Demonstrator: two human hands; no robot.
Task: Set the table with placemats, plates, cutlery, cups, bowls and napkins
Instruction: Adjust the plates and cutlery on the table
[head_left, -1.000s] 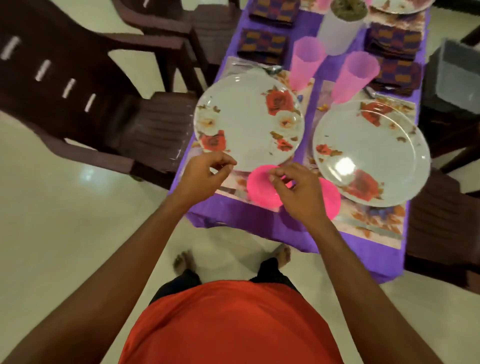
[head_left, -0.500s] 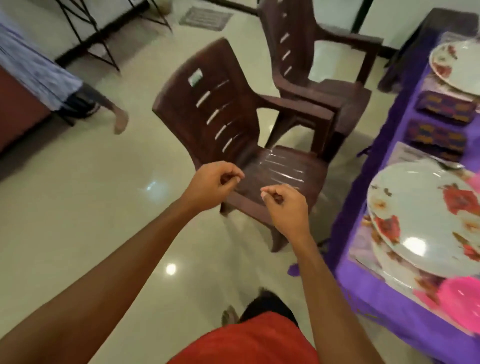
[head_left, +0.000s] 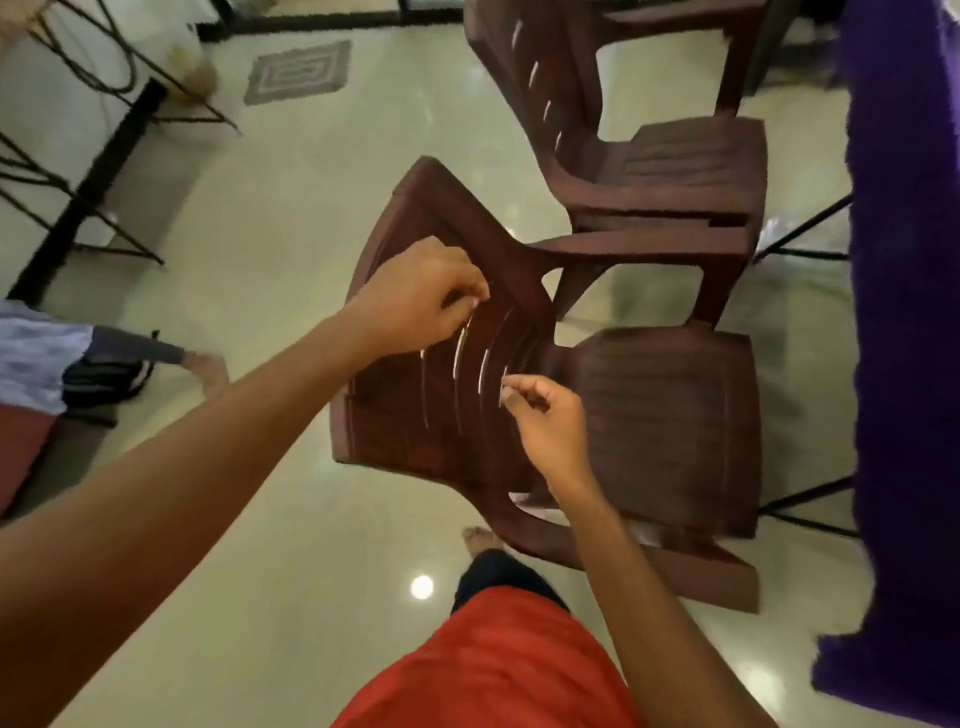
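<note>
Noted, far to the left of the left fingers, another person's bare foot (head_left: 210, 371) on the pale glossy floor (head_left: 260, 234), with a grey patterned mat (head_left: 297, 73) farther off. Found the left hand (head_left: 421, 304) over the top of the backrest of the near brown chair (head_left: 665, 415), its fingers (head_left: 470, 288) curled in, thumb against fingertips, nothing seen in the pinch. Found the right hand (head_left: 545, 423) just to the right and nearer, over the slotted backrest, fingers (head_left: 519, 387) likewise curled, thumb tip to forefinger, holding nothing visible. Glimpsed a red shirt (head_left: 493, 670) below both wrists. Saw a second brown chair (head_left: 675, 171) beyond both hands. Placed the table (head_left: 909, 312) well to the right of the right fingers, at the frame's edge. Draped in a deep purple cloth hanging down its side, soft-edged and blurred, thin black legs showing beneath, top surface out of view.
</note>
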